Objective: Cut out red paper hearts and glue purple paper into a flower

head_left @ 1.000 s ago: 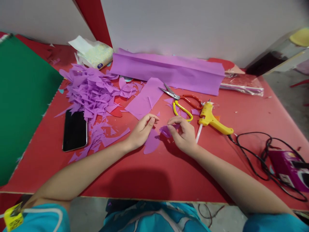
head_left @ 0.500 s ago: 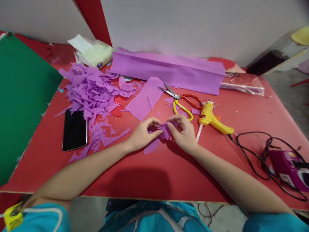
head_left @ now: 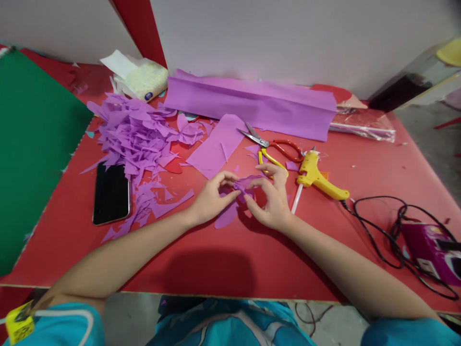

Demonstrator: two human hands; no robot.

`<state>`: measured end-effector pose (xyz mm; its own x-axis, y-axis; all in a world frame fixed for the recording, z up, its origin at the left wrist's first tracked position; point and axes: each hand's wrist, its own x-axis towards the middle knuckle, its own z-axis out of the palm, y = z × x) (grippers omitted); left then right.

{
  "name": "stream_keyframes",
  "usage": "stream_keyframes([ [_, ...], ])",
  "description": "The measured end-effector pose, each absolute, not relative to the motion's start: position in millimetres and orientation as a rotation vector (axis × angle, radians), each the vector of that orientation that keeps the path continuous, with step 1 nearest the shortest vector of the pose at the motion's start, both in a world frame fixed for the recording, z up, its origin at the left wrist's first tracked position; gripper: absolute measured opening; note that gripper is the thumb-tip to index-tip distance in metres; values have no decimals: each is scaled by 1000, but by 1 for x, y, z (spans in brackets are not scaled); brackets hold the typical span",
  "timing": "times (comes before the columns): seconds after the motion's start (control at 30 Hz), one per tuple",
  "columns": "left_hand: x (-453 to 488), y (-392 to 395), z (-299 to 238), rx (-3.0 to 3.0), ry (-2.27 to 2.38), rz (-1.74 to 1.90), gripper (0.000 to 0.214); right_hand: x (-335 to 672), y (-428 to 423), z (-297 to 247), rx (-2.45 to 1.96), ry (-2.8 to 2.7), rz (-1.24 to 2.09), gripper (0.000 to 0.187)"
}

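In the head view, my left hand (head_left: 214, 199) is closed, thumb and fingertips pinching a small gathered purple petal piece (head_left: 248, 181) just above the table. My right hand (head_left: 272, 199) meets it from the other side. Its thumb and index fingertip are at the lower edge of the piece, while its other fingers are lifted and spread. A flat purple petal (head_left: 226, 217) lies under my left hand. Beyond my hands are scissors (head_left: 264, 143) with one red and one yellow handle, lying partly open, and a purple sheet (head_left: 218, 146).
A yellow glue gun (head_left: 313, 175) with a black cord lies right, near a purple box (head_left: 430, 250). At left are a heap of purple cut pieces (head_left: 137, 134), a phone (head_left: 112, 194) and a tissue pack (head_left: 144, 79). A folded purple sheet (head_left: 252, 103) lies along the wall.
My right hand's fingers have loosened and spread, with its thumb shifting slightly left and down. My left hand keeps its pinch on the petal piece.
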<state>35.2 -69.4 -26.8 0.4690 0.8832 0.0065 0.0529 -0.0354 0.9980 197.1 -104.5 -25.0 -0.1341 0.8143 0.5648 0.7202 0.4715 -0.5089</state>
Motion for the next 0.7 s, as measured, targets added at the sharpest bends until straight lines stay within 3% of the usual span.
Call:
stream_keyframes([
  [0.1, 35, -70, -30, 1472, 837, 820, 20, 196, -103, -24, -1284, -1927, 107, 4],
  [0.3, 31, -67, -29, 1751, 905, 830, 45, 208, -98, -26, -1426, -2004, 111, 6],
  [0.5, 32, -69, -20, 2099, 1115, 714, 5, 223, -103, -18, -1512, -2331, 85, 9],
  [0.7, 34, -76, -22, 2284, 1139, 559, 5, 220, -114, -13, -1413, -2529, -196, 17],
])
